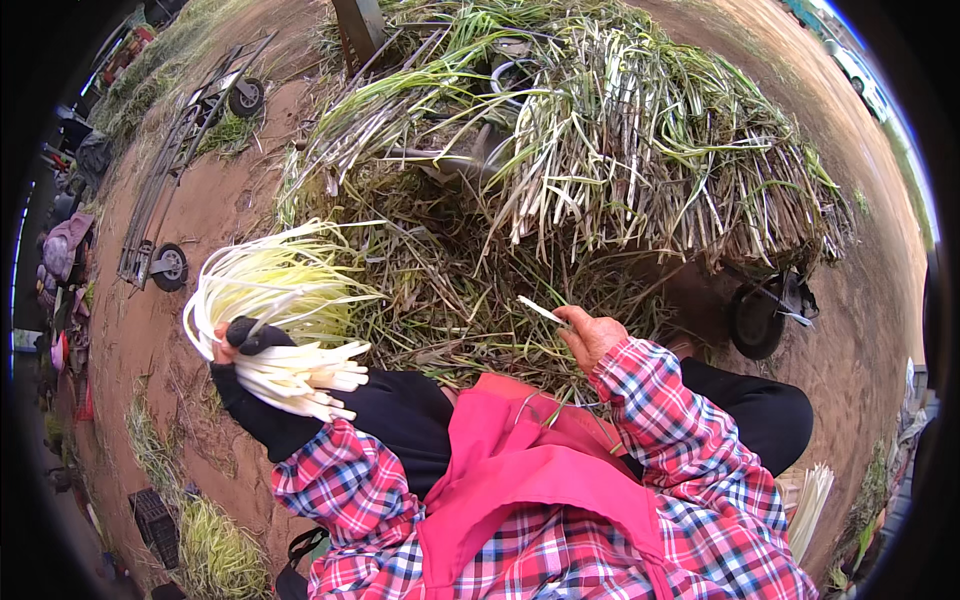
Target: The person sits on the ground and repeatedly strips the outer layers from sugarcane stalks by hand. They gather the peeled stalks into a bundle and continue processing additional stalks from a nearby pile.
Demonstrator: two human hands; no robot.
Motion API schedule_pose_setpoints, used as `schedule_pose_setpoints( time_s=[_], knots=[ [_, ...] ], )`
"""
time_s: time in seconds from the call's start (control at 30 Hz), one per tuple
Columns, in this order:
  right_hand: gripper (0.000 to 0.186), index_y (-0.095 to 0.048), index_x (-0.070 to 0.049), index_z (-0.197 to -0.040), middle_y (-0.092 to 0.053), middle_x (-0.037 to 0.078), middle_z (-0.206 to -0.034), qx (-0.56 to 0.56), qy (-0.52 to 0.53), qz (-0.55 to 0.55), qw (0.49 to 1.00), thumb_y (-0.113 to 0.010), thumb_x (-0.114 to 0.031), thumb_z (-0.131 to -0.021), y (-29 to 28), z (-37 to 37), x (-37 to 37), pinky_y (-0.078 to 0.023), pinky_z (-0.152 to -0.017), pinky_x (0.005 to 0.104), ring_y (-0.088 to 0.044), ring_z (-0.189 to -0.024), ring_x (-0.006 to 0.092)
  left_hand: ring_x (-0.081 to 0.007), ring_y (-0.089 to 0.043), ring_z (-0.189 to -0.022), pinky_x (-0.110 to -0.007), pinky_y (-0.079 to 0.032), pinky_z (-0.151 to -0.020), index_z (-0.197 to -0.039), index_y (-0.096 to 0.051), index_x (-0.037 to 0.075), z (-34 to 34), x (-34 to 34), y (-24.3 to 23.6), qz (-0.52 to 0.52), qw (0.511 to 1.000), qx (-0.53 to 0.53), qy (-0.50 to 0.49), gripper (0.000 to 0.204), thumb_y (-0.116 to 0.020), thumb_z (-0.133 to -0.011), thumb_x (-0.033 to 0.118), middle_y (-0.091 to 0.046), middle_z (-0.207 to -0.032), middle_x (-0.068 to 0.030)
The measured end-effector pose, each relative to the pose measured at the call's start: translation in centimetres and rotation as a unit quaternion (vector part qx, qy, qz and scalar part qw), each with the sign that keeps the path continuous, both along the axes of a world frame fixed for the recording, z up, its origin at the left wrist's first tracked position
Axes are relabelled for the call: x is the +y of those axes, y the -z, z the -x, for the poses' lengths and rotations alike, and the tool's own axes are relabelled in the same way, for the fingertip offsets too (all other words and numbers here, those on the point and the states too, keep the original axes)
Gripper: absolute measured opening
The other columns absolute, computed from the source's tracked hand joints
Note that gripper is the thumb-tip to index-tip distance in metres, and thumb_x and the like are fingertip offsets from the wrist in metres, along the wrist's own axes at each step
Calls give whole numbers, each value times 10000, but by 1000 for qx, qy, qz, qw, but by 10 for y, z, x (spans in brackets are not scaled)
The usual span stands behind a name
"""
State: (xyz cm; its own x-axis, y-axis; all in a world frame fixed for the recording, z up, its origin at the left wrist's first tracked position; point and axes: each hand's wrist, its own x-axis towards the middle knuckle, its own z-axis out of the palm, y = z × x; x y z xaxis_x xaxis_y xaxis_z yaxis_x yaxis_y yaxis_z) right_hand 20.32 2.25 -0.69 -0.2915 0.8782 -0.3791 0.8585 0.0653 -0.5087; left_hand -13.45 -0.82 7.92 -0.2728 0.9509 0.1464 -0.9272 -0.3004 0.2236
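Observation:
My left hand (248,342), in a dark fingerless glove, is closed around a thick bundle of blanched, leek-like stalks (312,378). Their white cut ends point right over my left knee, and the long yellow-white leaves (290,275) fan upward and away. In front of my right knee, my bare right hand (596,338) pinches one slim white stalk (540,310) between thumb and fingers, its end sticking out to the left. Ahead of both hands a large heap of uncleaned green-leaved stalks (640,150) lies on a wheeled cart, roots hanging toward me.
Leaf litter (430,290) covers the ground between me and the heap. The cart's black wheel (757,320) stands at right. A metal hand cart (185,150) lies on the dirt at left. White stalks (812,510) rest by my right side; a black crate (153,528) stands lower left.

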Motion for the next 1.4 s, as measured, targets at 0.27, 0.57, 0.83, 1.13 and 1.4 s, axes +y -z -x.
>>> schedule_pose_setpoints(
  time_s=[0.27, 0.57, 0.83, 1.13, 1.4],
  knots=[
    [208, -543, -17, -927, -564, 69, -606, 118, 36, -199, 972, -587, -150, -774, -5, -30, 58, -457, -521, 256, -546, -540, 145, -93, -467, -699, -250, -416, -734, -1171, -403, 40, 5, 3, 8, 21, 994, -89, 61, 348, -485, -838, 96, -425, -762, 11],
    [584, -397, -148, -1208, -426, 168, -1180, -78, 283, -239, 926, -615, -356, -708, -32, -41, 244, -341, -912, 398, -423, -1080, 289, -73, -468, -644, -219, -430, -675, -1033, -450, 23, -9, 14, 6, 102, 973, -162, 128, 211, -470, -850, 126, -452, -740, 13],
    [802, -195, -244, -1307, -282, 184, -1278, -81, 365, -200, 906, -641, -283, -641, 34, -80, 260, -286, -964, 386, -323, -1159, 332, -74, -470, -644, -220, -431, -673, -1030, -451, 21, -20, 22, 4, 156, 975, -116, 104, 208, -460, -855, 133, -456, -748, 10],
    [292, -501, -31, -1021, -595, 97, -767, 489, 329, -129, 798, -542, -42, -731, -55, -228, 223, -471, -508, 235, -573, -575, 144, -76, -472, -645, -221, -433, -671, -1026, -451, 20, -24, 23, 4, 160, 979, -84, 99, 205, -450, -862, 142, -461, -757, 7],
    [428, -437, 8, -1100, -560, 153, -906, 82, 472, -258, 839, -496, -257, -769, -13, -196, 191, -450, -675, 317, -559, -793, 234, -77, -478, -650, -221, -435, -672, -1030, -445, 15, -27, 18, 1, 153, 981, -65, 100, 212, -443, -865, 147, -468, -782, 0]
  ],
)
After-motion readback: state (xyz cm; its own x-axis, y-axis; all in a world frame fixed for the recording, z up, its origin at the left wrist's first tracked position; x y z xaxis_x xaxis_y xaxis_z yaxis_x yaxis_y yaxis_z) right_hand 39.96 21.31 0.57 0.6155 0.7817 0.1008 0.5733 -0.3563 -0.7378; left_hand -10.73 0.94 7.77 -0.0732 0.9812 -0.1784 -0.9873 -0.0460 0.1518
